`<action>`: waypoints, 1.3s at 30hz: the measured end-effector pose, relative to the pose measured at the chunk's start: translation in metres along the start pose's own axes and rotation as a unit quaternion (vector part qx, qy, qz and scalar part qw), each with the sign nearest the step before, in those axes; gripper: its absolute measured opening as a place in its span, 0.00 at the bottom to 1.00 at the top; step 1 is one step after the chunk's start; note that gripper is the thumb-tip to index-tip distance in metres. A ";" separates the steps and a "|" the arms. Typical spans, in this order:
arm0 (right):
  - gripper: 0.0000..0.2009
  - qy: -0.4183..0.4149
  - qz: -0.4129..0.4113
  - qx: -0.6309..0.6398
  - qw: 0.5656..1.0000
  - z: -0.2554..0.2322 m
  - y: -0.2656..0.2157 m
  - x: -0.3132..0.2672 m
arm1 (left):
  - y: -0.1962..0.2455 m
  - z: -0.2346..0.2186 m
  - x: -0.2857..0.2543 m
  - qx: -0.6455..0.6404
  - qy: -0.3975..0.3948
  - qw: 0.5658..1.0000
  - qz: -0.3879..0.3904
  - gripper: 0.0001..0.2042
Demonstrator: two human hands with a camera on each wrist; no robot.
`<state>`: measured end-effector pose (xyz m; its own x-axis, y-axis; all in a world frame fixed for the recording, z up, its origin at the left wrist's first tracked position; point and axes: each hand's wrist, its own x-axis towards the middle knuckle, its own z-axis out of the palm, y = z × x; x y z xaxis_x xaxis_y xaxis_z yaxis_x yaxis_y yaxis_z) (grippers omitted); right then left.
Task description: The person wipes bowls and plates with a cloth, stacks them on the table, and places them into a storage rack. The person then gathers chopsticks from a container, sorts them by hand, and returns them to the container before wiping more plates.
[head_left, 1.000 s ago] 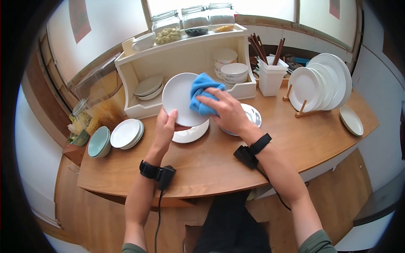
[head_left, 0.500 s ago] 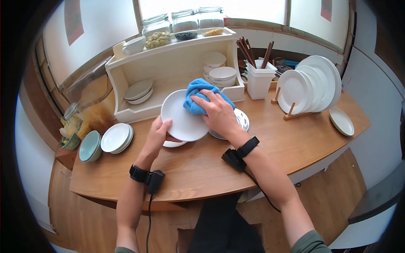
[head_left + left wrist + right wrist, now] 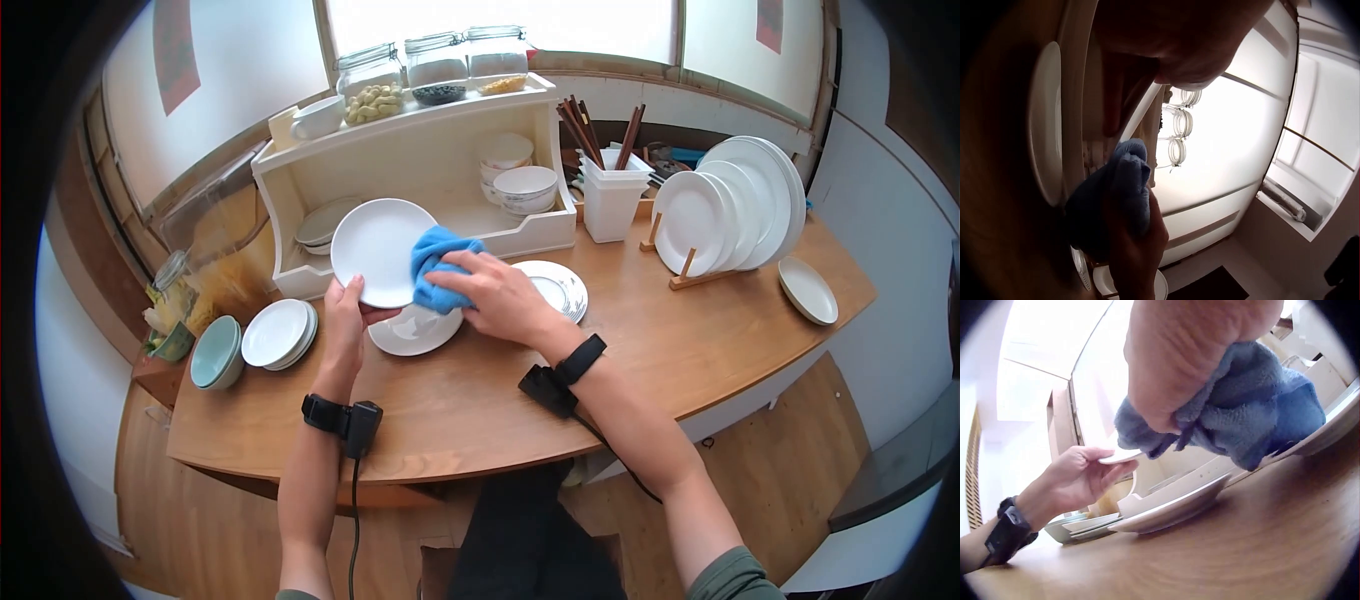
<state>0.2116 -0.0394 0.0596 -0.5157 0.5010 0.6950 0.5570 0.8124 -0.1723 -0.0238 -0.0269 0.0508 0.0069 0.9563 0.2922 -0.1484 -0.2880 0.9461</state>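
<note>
A round white plate (image 3: 380, 250) is held up off the table in my left hand (image 3: 347, 325), thumb on its face and fingers behind its lower edge. My right hand (image 3: 500, 297) grips a bunched blue cloth (image 3: 437, 268) against the plate's right side. In the right wrist view the cloth (image 3: 1235, 406) hangs in folds below that hand. Underneath, a white plate (image 3: 415, 335) lies on the table. To its right sits a plate with a patterned rim (image 3: 562, 287), partly behind the right hand.
Green bowls (image 3: 215, 352) and stacked small plates (image 3: 275, 335) stand at left. Behind is a white shelf (image 3: 420, 215) with bowls (image 3: 525, 185), topped by glass jars (image 3: 437, 70). At right are a chopstick holder (image 3: 613, 195), a rack of plates (image 3: 690, 222) and an oval dish (image 3: 807, 290).
Both hands, with the plate and cloth, have shifted left, leaving more of the patterned plate in view. The cloth has moved from the plate's upper right to its right edge.
</note>
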 end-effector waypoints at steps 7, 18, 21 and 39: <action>0.26 0.193 0.118 -0.096 0.969 -0.017 0.027 -0.001 | -0.002 -0.021 0.010 0.017 0.072 0.996 -0.050 0.17; 0.23 0.405 0.156 -0.011 0.901 -0.025 0.050 0.002 | -0.017 -0.035 0.015 0.090 0.035 0.985 -0.142 0.17; 0.22 0.416 0.174 0.006 0.893 -0.025 0.056 0.000 | -0.020 -0.038 0.016 0.117 0.008 0.979 -0.165 0.17; 0.23 0.395 0.184 0.008 0.900 -0.018 0.055 -0.001 | -0.049 -0.064 0.030 0.517 0.037 0.855 -0.018 0.19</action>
<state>0.2546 -0.0005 0.0614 0.3299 0.3742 0.8667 0.5824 0.6419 -0.4988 -0.0797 0.0185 0.0045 -0.0755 0.9547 0.2879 0.8048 -0.1121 0.5829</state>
